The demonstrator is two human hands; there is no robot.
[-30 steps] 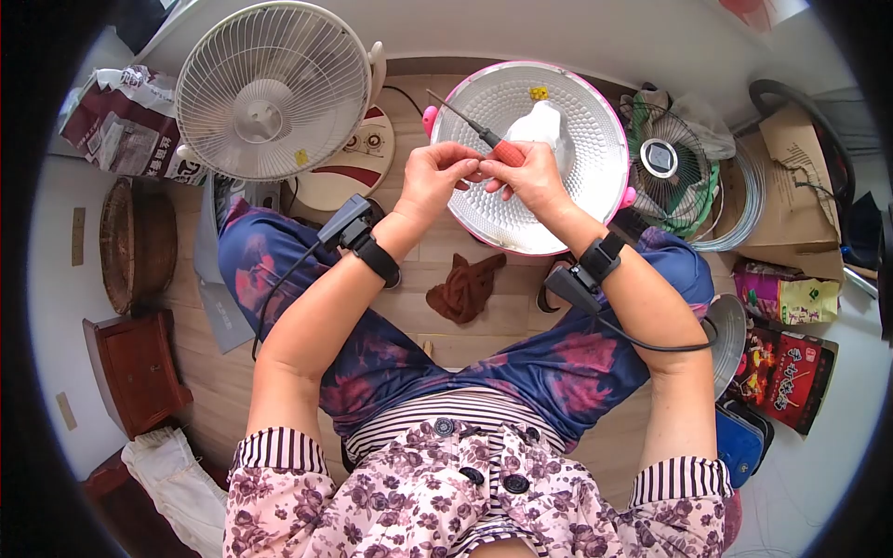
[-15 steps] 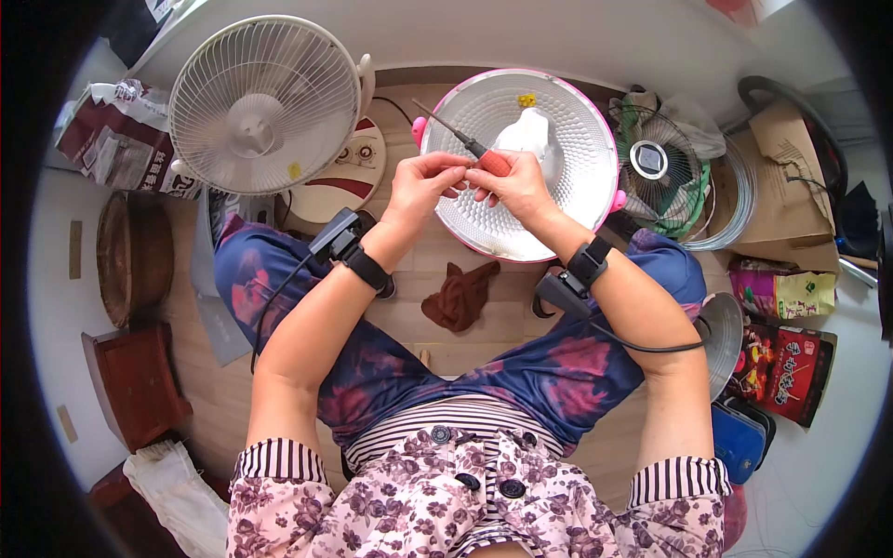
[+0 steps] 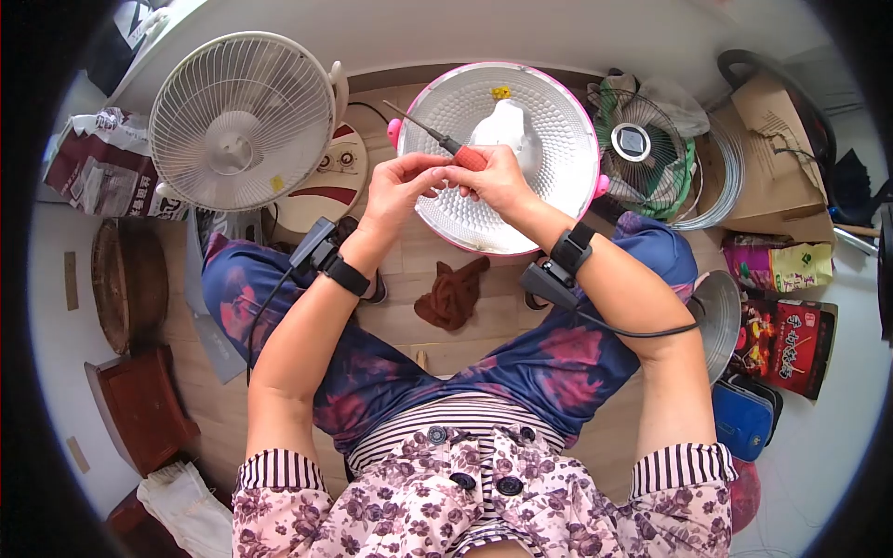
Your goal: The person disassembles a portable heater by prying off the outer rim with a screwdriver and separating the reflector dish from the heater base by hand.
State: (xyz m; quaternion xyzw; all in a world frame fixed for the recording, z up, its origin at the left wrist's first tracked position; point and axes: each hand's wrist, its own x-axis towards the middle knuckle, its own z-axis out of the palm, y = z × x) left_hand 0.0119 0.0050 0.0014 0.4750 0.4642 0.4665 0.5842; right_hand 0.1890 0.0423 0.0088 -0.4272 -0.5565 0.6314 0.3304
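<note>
A screwdriver (image 3: 468,158) with a red handle and thin dark shaft rests in my right hand (image 3: 496,179), its tip pointing up and to the left. My left hand (image 3: 402,192) is closed in a pinch, its fingertips meeting those of my right hand; anything small between them is too hidden to name. Both hands are held over the near left rim of a round heater dish (image 3: 567,209), silver and dimpled inside with a pink edge. A white cone-shaped piece (image 3: 507,130) stands at its middle.
A caged white fan (image 3: 233,186) stands at the left, a smaller green fan (image 3: 642,112) at the right. Coiled wire (image 3: 730,177) and cardboard (image 3: 777,139) lie beyond it. A brown cloth (image 3: 453,293) lies on the floor between my feet. A wooden tub (image 3: 139,284) is far left.
The view has turned a little, so most things sit farther left in it. My hands stay together with the screwdriver, their hold hardly altered.
</note>
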